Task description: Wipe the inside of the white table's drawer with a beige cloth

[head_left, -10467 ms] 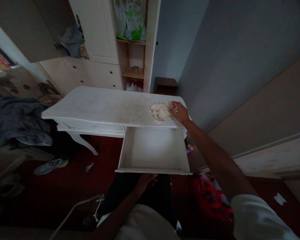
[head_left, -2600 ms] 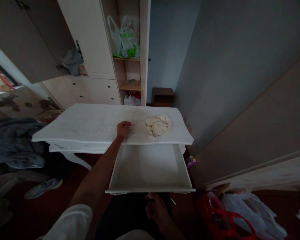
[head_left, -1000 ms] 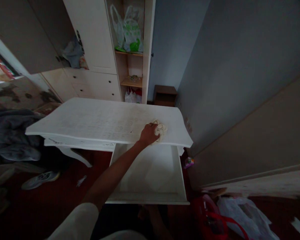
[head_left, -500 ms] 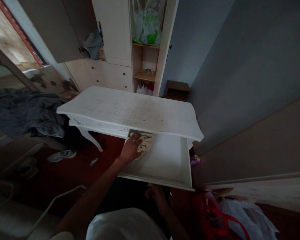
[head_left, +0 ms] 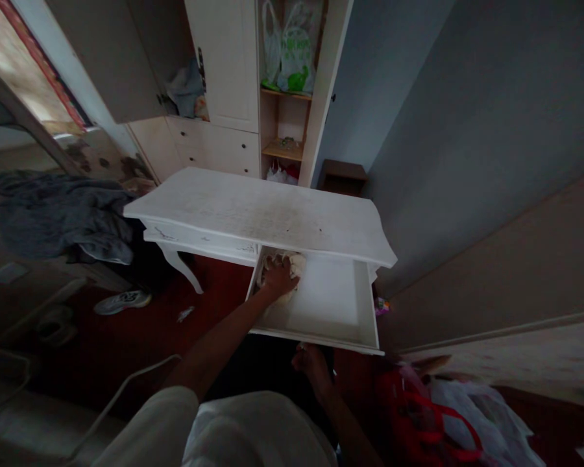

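Note:
My left hand presses down on a crumpled beige cloth at the back left corner of a pulled-out white drawer, its fingers bent over the fabric. Below the drawer's front edge, my right hand is closed, fingers curled in. A small pale spot shows at its fingertips, too dark to name. The drawer belongs to a white table with curved legs, whose top has a greyish smudged patch and a few small dark marks.
Behind the table stands a white wardrobe with plastic bags on a shelf. Dark clothing lies heaped at the left, above a shoe on the floor. A red bag and a white plastic bag sit at lower right.
My left hand and the cloth have shifted deeper into the drawer's back left corner. My right hand stays by the drawer front. The view has moved slightly.

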Demonstrator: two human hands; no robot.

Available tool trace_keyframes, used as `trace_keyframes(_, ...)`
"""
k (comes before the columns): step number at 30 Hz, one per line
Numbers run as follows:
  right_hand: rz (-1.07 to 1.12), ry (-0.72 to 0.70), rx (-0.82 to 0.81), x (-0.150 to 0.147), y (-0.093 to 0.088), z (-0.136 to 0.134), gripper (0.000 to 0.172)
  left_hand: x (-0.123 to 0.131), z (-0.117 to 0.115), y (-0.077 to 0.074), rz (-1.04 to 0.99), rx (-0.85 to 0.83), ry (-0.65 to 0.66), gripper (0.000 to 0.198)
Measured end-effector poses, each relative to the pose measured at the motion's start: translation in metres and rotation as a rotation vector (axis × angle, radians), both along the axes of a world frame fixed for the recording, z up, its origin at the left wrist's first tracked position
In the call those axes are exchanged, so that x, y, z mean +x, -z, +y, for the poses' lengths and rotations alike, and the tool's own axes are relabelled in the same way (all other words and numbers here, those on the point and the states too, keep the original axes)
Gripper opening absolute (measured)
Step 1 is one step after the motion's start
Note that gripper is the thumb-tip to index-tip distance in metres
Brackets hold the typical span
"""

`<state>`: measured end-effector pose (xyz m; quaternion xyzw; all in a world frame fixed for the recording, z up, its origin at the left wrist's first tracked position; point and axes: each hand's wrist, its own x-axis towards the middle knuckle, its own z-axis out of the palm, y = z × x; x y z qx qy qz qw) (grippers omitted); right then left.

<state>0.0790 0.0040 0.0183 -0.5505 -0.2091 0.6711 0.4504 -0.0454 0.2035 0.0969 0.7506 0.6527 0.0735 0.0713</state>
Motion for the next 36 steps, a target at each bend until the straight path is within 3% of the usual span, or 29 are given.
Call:
trace_keyframes(8, -0.022, 0.037, 0.001, -0.003, -0.009, -0.003, 0.050, 0.000, 0.032, 0.003, -0.093, 0.028, -0.048, 0.082)
trace_keyframes(18, 0.044, 0.068, 0.004, -0.006, -0.015, -0.004, 0.050, 0.010, 0.040, 0.007, -0.201, 0.162, -0.013, 0.065)
trace_keyframes(23, 0.053, 0.081, 0.007, -0.004, -0.009, -0.004, 0.051, 0.027, 0.044, 0.010, -0.246, 0.171, 0.004, 0.058)
trace_keyframes(28, 0.066, 0.076, 0.020, -0.002, -0.003, -0.005, 0.053, 0.048, 0.041, 0.006, -0.134, 0.194, 0.006, 0.055)
trace_keyframes(36, 0.063, 0.047, 0.007, -0.002, 0.010, -0.001, 0.058, 0.109, 0.034, 0.000, -0.047, 0.159, 0.098, 0.043)
